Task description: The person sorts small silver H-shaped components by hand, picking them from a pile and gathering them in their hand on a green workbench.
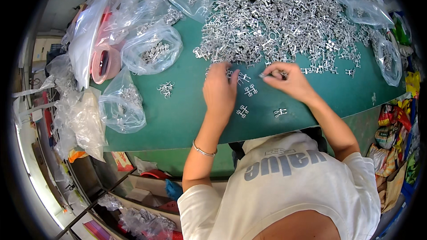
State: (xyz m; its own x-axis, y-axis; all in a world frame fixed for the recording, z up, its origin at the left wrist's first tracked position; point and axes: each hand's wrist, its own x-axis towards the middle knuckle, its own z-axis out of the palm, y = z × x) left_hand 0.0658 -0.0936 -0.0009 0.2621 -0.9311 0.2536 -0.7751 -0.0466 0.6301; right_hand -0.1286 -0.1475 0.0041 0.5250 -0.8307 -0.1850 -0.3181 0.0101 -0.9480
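A big heap of small silvery metal parts [275, 18] covers the far half of a green table [178, 115]. My left hand [219, 90] lies palm down at the heap's near edge, fingers spread over loose parts. My right hand [287, 80] pinches a small metal part [267, 75] between thumb and fingers. A few sorted clusters of parts [250, 90] lie between and in front of both hands, with one more cluster [280, 112] nearer the table edge.
Clear plastic bags [151, 49] holding metal parts lie at the left and back of the table. A pink tape roll [104, 63] sits among them. Another small cluster [166, 88] lies left. Bags [389, 58] line the right edge; coloured packets [393, 138] are stacked below.
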